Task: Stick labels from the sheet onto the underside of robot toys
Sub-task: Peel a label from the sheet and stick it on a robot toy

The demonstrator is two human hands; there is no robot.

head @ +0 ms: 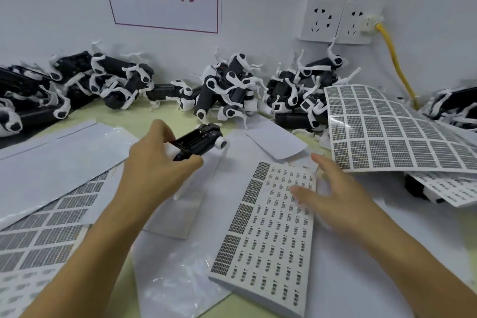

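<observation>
- Head view: the left hand grips a black-and-white plastic robot toy, underside turned up, held above the white papers in the middle of the pale green table.
- The right hand is blurred, its fingers straight and spread, holding nothing, over the top of a white label sheet printed with small dark labels, which lies flat in front of the person.
- A heap of black-and-white robot toys lines the white wall behind.
- A curled sheet of larger grey labels lies at right.
</observation>
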